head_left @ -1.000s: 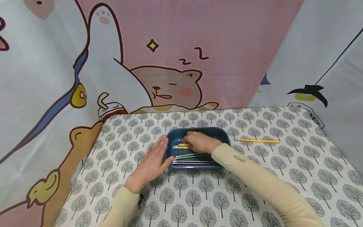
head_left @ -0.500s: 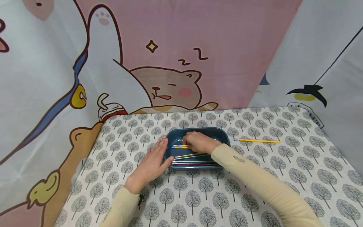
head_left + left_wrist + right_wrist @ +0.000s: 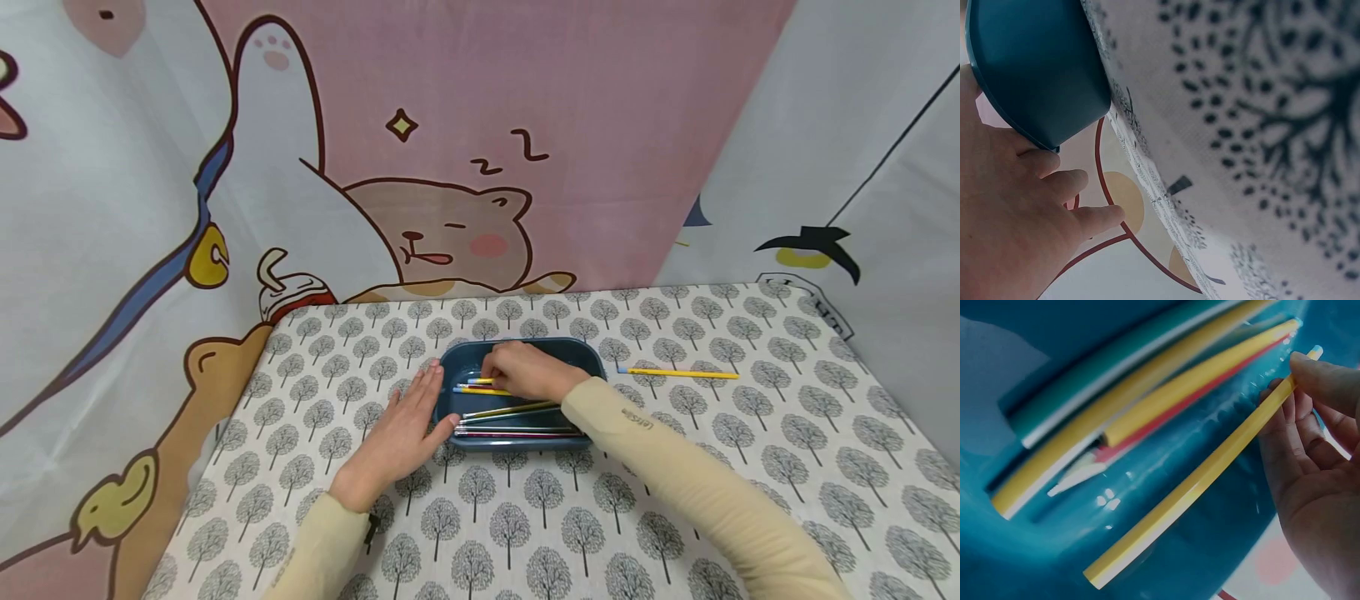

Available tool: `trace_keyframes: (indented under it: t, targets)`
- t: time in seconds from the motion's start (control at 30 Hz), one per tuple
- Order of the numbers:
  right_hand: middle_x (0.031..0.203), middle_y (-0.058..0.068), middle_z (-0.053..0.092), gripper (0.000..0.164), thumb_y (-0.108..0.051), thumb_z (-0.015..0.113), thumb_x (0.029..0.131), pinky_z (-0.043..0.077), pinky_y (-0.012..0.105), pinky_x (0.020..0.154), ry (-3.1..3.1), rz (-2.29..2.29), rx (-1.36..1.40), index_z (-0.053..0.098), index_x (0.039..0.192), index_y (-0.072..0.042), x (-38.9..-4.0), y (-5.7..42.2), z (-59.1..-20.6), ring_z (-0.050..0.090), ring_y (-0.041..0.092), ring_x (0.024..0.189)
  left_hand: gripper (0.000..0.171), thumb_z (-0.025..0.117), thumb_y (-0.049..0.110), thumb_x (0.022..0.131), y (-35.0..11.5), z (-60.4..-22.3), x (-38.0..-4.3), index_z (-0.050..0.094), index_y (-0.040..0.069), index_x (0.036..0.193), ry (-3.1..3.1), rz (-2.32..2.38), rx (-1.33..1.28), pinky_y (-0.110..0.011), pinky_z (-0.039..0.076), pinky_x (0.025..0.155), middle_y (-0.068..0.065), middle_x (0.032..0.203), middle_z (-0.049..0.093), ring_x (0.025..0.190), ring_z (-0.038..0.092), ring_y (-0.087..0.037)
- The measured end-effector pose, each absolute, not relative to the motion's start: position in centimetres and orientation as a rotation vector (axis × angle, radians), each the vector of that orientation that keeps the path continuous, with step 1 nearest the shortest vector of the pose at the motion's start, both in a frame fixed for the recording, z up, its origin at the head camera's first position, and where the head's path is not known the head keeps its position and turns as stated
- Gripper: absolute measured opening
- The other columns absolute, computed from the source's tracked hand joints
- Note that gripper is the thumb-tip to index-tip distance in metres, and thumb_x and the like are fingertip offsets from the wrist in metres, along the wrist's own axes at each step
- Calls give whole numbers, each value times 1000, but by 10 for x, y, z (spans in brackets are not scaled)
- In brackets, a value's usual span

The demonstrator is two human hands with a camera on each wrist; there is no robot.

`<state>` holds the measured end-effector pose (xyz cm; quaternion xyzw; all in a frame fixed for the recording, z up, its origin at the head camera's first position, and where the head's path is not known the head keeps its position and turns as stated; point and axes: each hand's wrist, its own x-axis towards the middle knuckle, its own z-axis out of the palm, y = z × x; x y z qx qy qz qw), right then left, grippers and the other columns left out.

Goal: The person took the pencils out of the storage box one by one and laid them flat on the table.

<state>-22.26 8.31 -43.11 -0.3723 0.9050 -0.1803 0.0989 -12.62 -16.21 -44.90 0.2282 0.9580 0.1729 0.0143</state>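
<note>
A dark teal plastic bin (image 3: 581, 357) stands on the patterned cloth. My left hand (image 3: 397, 437) rests against its left end, fingers spread straight, thumb at the front rim. In the left wrist view the fingers lie along the bin's outer wall. My right hand (image 3: 525, 371) reaches inside and pinches a yellow pencil (image 3: 1191, 481) between thumb and fingers, close to its blue eraser end. Beside it in the bin lie another yellow pencil (image 3: 1204, 378) and a red pencil (image 3: 1141, 437) with a pale tip. Several more thin sticks (image 3: 513, 430) lie along the bin's front side.
A single yellow pencil (image 3: 682, 373) with a blue end lies on the cloth right of the bin. The tree-print tablecloth (image 3: 480, 508) covers the table. A cartoon curtain (image 3: 585, 150) hangs behind the table's far edge.
My right hand has risen slightly at the back of the bin, and the yellow pencils near its fingertips have shifted and spread apart a little. My left hand stays in place.
</note>
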Motion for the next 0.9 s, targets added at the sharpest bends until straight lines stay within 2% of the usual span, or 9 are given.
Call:
trace_keyframes:
  t: [0.57, 0.7, 0.9]
  targets:
    - [109, -1, 72, 16, -6, 70, 99, 57, 34, 88, 2679, -737, -1138, 78, 112, -11, -219, 94, -397, 66, 11, 94, 80, 34, 58, 109, -161, -448, -127, 15, 4, 165, 2977, 533, 702, -64, 22, 122, -13, 172, 15, 157, 20, -33]
    - [109, -1, 71, 16, -7, 71, 99, 57, 32, 86, 2693, -804, -1134, 78, 113, -11, -215, 98, -384, 65, 11, 94, 80, 33, 59, 109, -161, -448, -127, 13, 6, 164, 2971, 520, 690, -64, 22, 122, -12, 172, 14, 157, 18, -32]
    - [107, -1, 71, 17, -8, 71, 99, 57, 30, 81, 2737, -862, -1111, 78, 114, -10, -207, 103, -366, 65, 13, 92, 79, 39, 55, 109, -161, -448, -126, 17, 3, 164, 2979, 531, 691, -65, 23, 121, -13, 172, 15, 157, 20, -32]
